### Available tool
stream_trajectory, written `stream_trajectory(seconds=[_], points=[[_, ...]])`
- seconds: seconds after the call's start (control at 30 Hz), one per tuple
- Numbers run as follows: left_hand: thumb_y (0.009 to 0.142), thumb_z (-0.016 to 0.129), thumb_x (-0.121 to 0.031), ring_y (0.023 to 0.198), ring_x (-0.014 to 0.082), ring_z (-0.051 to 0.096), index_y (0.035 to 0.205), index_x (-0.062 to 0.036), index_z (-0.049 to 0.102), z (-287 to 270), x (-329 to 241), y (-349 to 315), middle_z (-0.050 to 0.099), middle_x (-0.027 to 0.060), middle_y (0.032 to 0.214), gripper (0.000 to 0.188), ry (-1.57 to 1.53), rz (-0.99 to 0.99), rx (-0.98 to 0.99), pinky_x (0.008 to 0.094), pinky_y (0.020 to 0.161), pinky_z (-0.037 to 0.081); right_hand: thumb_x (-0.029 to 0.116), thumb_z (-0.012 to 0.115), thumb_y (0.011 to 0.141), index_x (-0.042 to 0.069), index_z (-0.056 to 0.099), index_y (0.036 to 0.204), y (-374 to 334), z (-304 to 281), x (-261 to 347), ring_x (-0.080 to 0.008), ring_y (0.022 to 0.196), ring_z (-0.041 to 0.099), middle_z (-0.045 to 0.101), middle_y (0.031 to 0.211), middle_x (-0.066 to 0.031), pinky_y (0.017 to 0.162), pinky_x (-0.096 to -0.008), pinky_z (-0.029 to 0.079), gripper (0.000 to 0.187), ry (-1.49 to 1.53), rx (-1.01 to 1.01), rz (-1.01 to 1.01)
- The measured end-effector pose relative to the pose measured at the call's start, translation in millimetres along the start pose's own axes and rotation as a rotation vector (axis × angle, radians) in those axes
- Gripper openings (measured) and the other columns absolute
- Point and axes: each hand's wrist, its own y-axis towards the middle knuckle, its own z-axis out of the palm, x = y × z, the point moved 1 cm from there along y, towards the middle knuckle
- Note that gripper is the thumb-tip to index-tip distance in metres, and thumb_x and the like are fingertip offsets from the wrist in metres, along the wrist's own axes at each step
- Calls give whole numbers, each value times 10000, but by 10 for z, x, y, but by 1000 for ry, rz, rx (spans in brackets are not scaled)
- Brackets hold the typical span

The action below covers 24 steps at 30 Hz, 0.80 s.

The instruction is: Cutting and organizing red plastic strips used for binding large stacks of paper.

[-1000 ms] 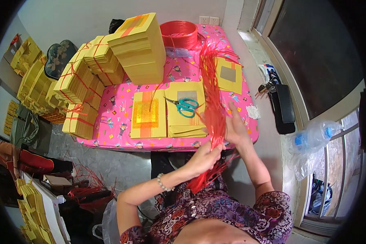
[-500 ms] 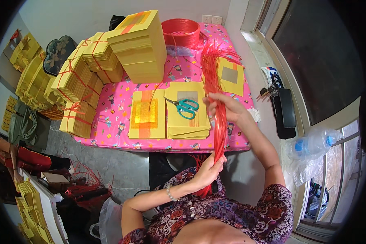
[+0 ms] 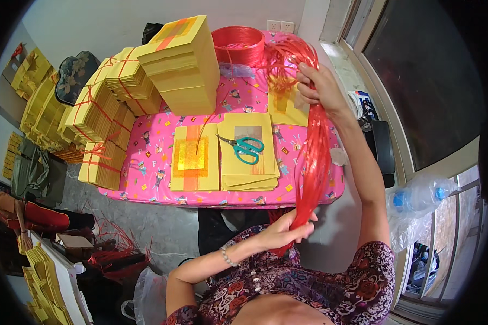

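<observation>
A long bundle of red plastic strands (image 3: pixel 315 157) stretches between my two hands. Near my lap, my left hand (image 3: pixel 290 230) is closed round its lower part. My right hand (image 3: pixel 319 89) grips it higher up, over the table's far right, and the loose upper ends flop over toward the back. Teal-handled scissors (image 3: pixel 246 149) lie partly spread on a short stack of yellow paper (image 3: pixel 249 179), left of the bundle. Beside that rests another yellow sheet stack (image 3: pixel 209 181) with a shiny gold square. More yellow paper (image 3: pixel 293 111) is partly covered by the strands.
Tied yellow paper bundles (image 3: pixel 100 116) and a tall yellow stack (image 3: pixel 184 70) fill the pink-covered table's (image 3: pixel 146 179) left and back. A red coil of strapping (image 3: pixel 238 46) stands behind. Right of the table are a window ledge and a clear plastic bottle (image 3: pixel 420 197). Red scraps (image 3: pixel 119 249) lie lower left.
My right hand has moved up and away along the red strands, raising their upper part to the right. My left hand, still gripping, has shifted slightly right and nearer to me.
</observation>
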Motion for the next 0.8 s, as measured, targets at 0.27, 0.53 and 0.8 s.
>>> stream_trajectory(seconds=[0.27, 0.53, 0.8], points=[[738, 499, -734, 1359, 269, 257, 1434, -68, 226, -758, -1011, 268, 306, 139, 1454, 1001, -272, 255, 63, 444, 1119, 174, 297, 511, 942, 56, 481, 1177, -846, 290, 265, -8, 506, 340, 431, 696, 50, 436, -185, 245, 337, -192, 384, 398], [967, 394, -399, 744, 115, 503, 1230, -98, 472, -340, -1551, -82, 424, -47, 650, 407, -675, 662, -218, 321, 844, 422, 278, 521, 944, 40, 394, 1249, -1162, 570, 56, -111, 780, 534, 556, 937, -58, 671, -263, 448, 407, -280, 729, 269], [1011, 313, -250, 441, 65, 303, 996, -108, 509, -32, -1861, -802, 306, -60, 534, 243, -395, 1182, -419, 256, 554, 338, 209, 594, 904, 13, 463, 1190, -1168, 427, -22, -114, 615, 573, 572, 741, -35, 528, -266, 450, 370, -271, 1133, 380]])
